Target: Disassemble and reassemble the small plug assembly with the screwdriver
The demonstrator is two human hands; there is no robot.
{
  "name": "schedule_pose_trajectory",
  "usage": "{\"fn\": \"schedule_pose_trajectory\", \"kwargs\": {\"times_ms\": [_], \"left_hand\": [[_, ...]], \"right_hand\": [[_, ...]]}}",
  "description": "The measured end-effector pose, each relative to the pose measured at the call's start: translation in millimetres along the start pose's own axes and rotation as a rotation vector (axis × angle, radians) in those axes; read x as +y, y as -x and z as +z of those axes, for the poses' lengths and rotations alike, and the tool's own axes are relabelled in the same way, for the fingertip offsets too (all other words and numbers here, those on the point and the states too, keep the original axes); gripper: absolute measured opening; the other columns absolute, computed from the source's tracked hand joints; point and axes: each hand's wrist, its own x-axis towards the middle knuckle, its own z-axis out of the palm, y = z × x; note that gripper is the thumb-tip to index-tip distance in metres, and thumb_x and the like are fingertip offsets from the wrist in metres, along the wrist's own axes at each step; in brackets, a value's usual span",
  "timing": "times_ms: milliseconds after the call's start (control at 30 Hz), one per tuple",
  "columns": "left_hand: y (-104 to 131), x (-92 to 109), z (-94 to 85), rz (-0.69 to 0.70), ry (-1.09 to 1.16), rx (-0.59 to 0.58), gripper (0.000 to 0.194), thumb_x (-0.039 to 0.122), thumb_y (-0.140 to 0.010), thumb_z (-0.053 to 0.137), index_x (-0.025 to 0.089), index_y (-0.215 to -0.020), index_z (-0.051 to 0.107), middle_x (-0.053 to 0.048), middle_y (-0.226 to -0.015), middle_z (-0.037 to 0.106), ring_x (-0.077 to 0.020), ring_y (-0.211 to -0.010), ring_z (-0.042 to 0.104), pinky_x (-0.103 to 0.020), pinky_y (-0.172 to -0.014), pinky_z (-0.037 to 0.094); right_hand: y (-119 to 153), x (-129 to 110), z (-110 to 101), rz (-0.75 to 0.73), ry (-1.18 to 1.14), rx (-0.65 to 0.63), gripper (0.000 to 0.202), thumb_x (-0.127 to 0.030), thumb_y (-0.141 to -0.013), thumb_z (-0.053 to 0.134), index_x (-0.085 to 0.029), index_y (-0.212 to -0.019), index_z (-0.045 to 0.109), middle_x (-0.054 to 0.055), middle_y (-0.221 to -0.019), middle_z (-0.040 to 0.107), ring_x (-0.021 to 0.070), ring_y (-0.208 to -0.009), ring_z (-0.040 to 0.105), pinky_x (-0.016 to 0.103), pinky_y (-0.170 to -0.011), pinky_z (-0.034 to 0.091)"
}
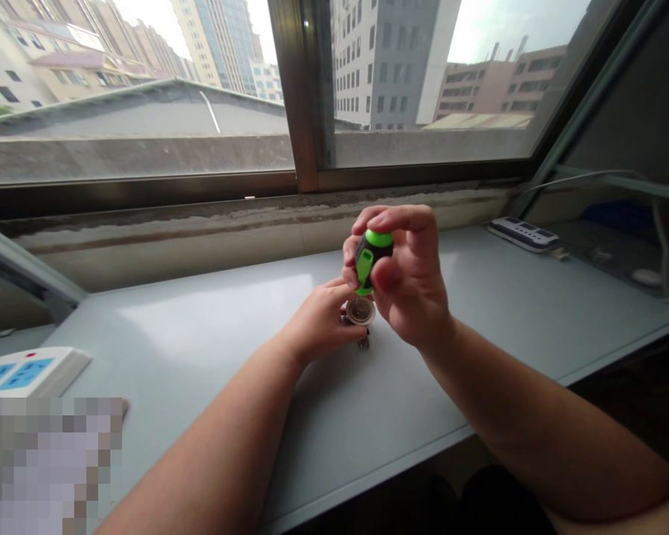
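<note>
My right hand (415,279) grips a stubby screwdriver (375,256) by its black and bright green handle, fingers over the top and thumb at the side. The screwdriver is upright and its lower end reaches down into a small round white cup-like fitting (366,321). Around that fitting, my left hand (323,319) is closed, thumb on the near side and fingers behind. A small metal part (363,343) shows just below the fitting. Whether the screwdriver's tip touches a screw inside is too small to tell.
The grey-white table (201,349) stands against a window wall. A white socket box (61,368) with blue outlets lies at the left, by a blurred-out patch. A power strip (524,234) lies at the back right, with a cable and a white round object (647,278) beyond.
</note>
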Motion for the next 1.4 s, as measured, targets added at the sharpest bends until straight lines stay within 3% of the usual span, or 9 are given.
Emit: {"fn": "schedule_pose_trajectory", "kwargs": {"times_ms": [67,267,367,500,700,900,967,1200,1400], "left_hand": [[-0.1,0.8,-0.7,0.002,-0.003,-0.002,0.039,0.008,-0.069,0.072,0.019,-0.106,0.073,-0.006,-0.108,0.068,-0.0201,-0.092,0.066,-0.027,-0.071,0.057],[0.9,-0.8,-0.4,-0.012,-0.002,-0.022,0.035,0.008,-0.07,0.069,0.02,-0.102,0.073,-0.004,-0.106,0.068,-0.018,-0.091,0.066,-0.025,-0.068,0.056],[1.3,-1.5,-0.6,-0.008,-0.005,-0.019,0.038,0.008,-0.07,0.069,0.02,-0.106,0.073,-0.004,-0.107,0.068,-0.0168,-0.088,0.066,-0.024,-0.067,0.056],[1.3,-0.3,-1.9,-0.008,-0.014,-0.031,0.042,0.008,-0.071,0.07,0.019,-0.111,0.073,-0.004,-0.104,0.069,-0.0172,-0.087,0.067,-0.025,-0.069,0.056],[0.6,1.1,-0.4,-0.037,-0.001,0.002,0.031,0.01,-0.069,0.071,0.017,-0.099,0.072,-0.005,-0.103,0.066,-0.0177,-0.086,0.065,-0.026,-0.069,0.057],[0.3,-1.9,-0.1,0.0,0.012,-0.012,0.039,0.008,-0.069,0.07,0.019,-0.107,0.072,-0.005,-0.107,0.068,-0.019,-0.091,0.067,-0.025,-0.067,0.056],[0.8,-2.0,-0.5,-0.002,0.007,-0.018,0.037,0.009,-0.07,0.07,0.019,-0.105,0.072,-0.004,-0.103,0.068,-0.0186,-0.09,0.066,-0.025,-0.069,0.057],[1.4,3.0,-2.2,-0.035,-0.007,-0.045,0.04,0.009,-0.07,0.07,0.023,-0.108,0.074,-0.002,-0.1,0.064,-0.0159,-0.085,0.063,-0.025,-0.069,0.059],[1.0,2.9,-2.8,-0.026,-0.019,-0.044,0.04,0.009,-0.071,0.07,0.023,-0.108,0.074,-0.003,-0.1,0.065,-0.0163,-0.086,0.064,-0.026,-0.07,0.06]], "right_hand": [[-0.9,0.7,-1.1,-0.003,0.051,-0.002,0.034,-0.046,-0.09,0.074,-0.031,-0.115,0.058,0.004,-0.113,0.058,0.0157,-0.088,0.063,0.031,-0.068,0.06],[-2.7,-2.4,-3.3,0.094,-0.162,-0.014,0.032,-0.042,-0.102,0.047,-0.03,-0.13,0.055,0.002,-0.097,0.064,0.0152,-0.073,0.064,0.033,-0.065,0.058],[-2.3,-0.8,-1.8,0.036,-0.137,0.049,0.026,-0.043,-0.097,0.061,-0.032,-0.12,0.054,0.001,-0.101,0.061,0.0119,-0.069,0.059,0.029,-0.06,0.056],[-3.0,0.4,-0.9,-0.002,-0.036,0.021,0.031,-0.04,-0.09,0.074,-0.032,-0.116,0.059,0.002,-0.112,0.061,0.0144,-0.086,0.066,0.034,-0.073,0.063],[-1.2,-4.9,-0.9,0.089,-0.201,-0.043,0.023,-0.04,-0.107,0.043,-0.03,-0.118,0.061,0.001,-0.091,0.066,0.0142,-0.069,0.064,0.032,-0.06,0.058],[-1.2,-1.5,-0.1,0.064,-0.037,0.01,0.036,-0.053,-0.09,0.073,-0.03,-0.113,0.059,0.001,-0.102,0.06,0.0115,-0.071,0.06,0.027,-0.056,0.057],[-3.1,-2.8,-0.4,0.115,-0.042,-0.007,0.035,-0.051,-0.093,0.069,-0.029,-0.118,0.061,0.001,-0.099,0.061,0.0123,-0.071,0.061,0.028,-0.057,0.057],[-13.5,-17.5,-10.8,0.089,-0.187,0.191,0.024,-0.049,-0.101,0.051,-0.027,-0.1,0.058,-0.003,-0.073,0.054,0.0089,-0.049,0.044,0.023,-0.043,0.038],[-10.7,-10.0,-11.7,0.075,-0.138,0.141,0.025,-0.05,-0.104,0.051,-0.028,-0.092,0.053,-0.005,-0.069,0.049,0.0074,-0.046,0.038,0.02,-0.04,0.031]]}}
